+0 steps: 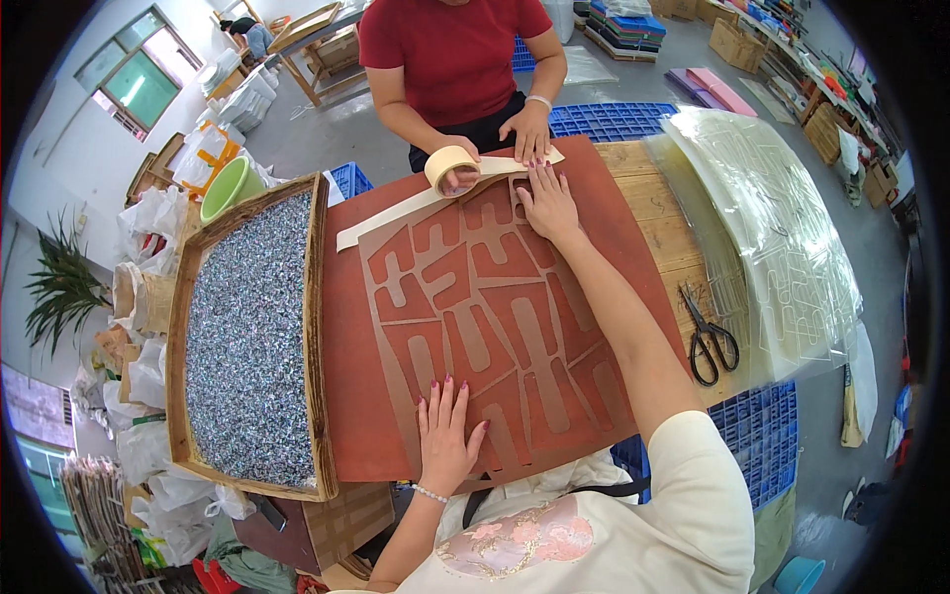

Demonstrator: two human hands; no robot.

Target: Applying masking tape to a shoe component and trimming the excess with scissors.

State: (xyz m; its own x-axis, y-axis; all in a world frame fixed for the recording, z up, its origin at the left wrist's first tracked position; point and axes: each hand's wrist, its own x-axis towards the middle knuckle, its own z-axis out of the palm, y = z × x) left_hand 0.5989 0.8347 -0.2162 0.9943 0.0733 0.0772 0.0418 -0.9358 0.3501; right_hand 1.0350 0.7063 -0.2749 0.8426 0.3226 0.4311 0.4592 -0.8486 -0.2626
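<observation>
A brown stencil sheet (465,371) with many angular cut-outs lies on a larger red-brown sheet (346,327). My left hand (448,436) rests flat near its lower edge, fingers spread and holding nothing. Farther off, my right hand (549,206) presses on the stencil's far right corner, fingers stretched out, their tips at a cream strip of masking tape (391,220). That strip runs along the stencil's far edge. A co-worker in a red top stands opposite; one of their hands holds the tape roll (452,170), the other (530,127) presses the strip's right end.
To the left stands a wooden tray (319,346) full of glittering grey-blue bits. Black-handled scissors (711,342) lie on the wooden tabletop (633,198) at right. Beside them is a stack of clear plastic sheets (782,247). Blue plastic pallets (757,436) show below.
</observation>
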